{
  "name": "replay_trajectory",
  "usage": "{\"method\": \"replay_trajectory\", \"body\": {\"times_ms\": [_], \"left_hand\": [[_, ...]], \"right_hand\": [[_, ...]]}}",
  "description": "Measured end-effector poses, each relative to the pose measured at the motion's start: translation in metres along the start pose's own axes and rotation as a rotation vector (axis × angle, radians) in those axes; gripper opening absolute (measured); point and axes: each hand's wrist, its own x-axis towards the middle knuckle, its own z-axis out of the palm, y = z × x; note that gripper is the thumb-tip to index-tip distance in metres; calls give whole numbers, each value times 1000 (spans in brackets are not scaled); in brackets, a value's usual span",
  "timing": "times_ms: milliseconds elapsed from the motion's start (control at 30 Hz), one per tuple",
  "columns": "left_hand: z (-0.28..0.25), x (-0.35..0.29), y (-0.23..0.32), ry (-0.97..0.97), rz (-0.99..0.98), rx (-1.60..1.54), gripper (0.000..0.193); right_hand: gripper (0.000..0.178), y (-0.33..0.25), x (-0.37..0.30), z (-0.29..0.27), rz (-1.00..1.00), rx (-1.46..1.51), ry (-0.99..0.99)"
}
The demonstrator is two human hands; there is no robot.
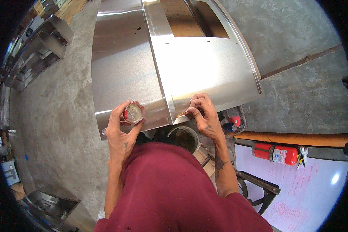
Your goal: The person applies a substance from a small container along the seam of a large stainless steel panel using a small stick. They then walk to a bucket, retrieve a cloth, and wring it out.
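Observation:
My left hand (119, 125) is closed round a small round jar (134, 113) with a pale, cloudy top and a bit of red on its side. It holds the jar over the near left part of a large shiny sheet-metal piece (123, 73). In my right hand (205, 116), a thin orange-yellow stick (182, 114) is pinched between thumb and fingers. Its tip points at the raised seam (167, 98) near the metal's front edge; whether it touches, I cannot tell. The fingers hide the stick's other end.
A round bucket (197, 144) stands below the metal's front edge. Red and blue spools (232, 124) lie right of my right hand. Farther right, a red fire extinguisher (278, 153) is beside a whiteboard (297, 193). Metal cabinets (36, 54) stand at far left.

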Motion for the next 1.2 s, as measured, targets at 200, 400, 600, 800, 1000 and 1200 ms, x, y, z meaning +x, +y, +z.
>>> {"method": "replay_trajectory", "body": {"times_ms": [200,400,600,800,1000,1200], "left_hand": [[0,0,-1,2,-16,2,68],[2,0,-1,-10,-15,6,69],[7,0,0,-44,-56,-2,70],[19,6,4,-69,-22,6,68],[26,12,3,-137,-92,29,68],[34,24,-1,-142,-72,19,69]], "right_hand": [[9,-1,-1,1,14,73,19],[9,-1,-6,1,75,273,192],[8,-9,-12,-2,38,238,273],[9,-12,-11,-8,-8,9,215],[10,-3,-7,-11,-37,-89,136],[12,-13,3,-7,3,-94,41]]}}
